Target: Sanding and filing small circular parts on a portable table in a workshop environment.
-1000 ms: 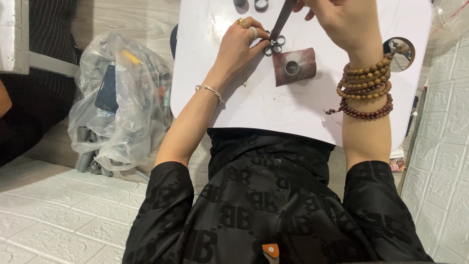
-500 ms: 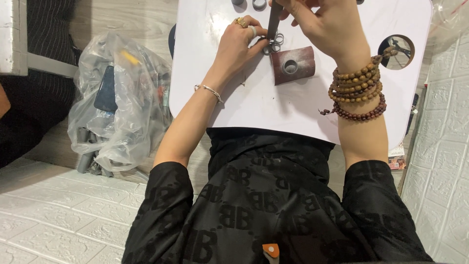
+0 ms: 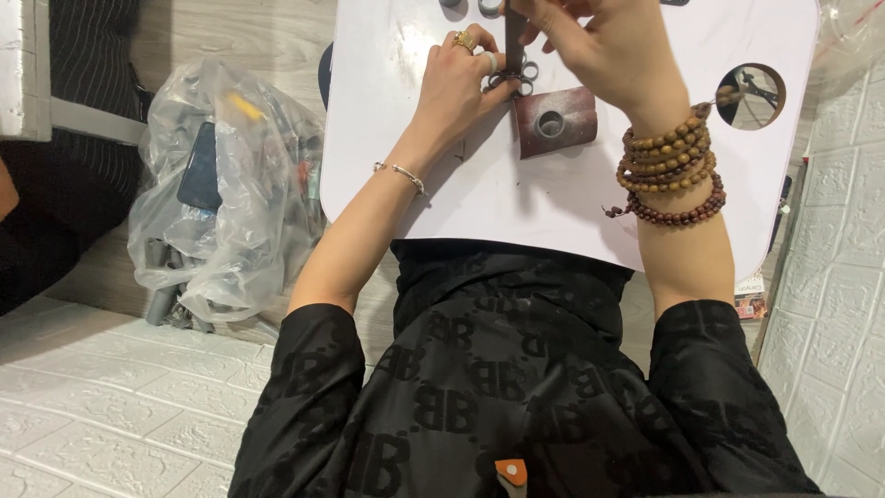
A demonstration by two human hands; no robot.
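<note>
My left hand [image 3: 461,78] rests on a white board [image 3: 479,194], its fingertips pinching small metal rings [image 3: 516,78] next to a brown block with a round hole [image 3: 556,120]. My right hand [image 3: 604,51] is closed around a thin dark rod-like tool [image 3: 514,32] that points down at the rings. Wooden bead bracelets [image 3: 668,171] wrap my right wrist and a thin bangle [image 3: 401,173] sits on the left. Two small grey rings [image 3: 470,5] lie at the board's top edge.
The board has a round hole [image 3: 749,95] at its right. A clear plastic bag of dark parts [image 3: 226,184] lies on the floor to the left. White brick-pattern panels [image 3: 83,406] cover the lower left and right [image 3: 839,277].
The view has shifted slightly so the hands sit higher in the frame. My right hand has turned the tool from slanted to nearly upright over the rings.
</note>
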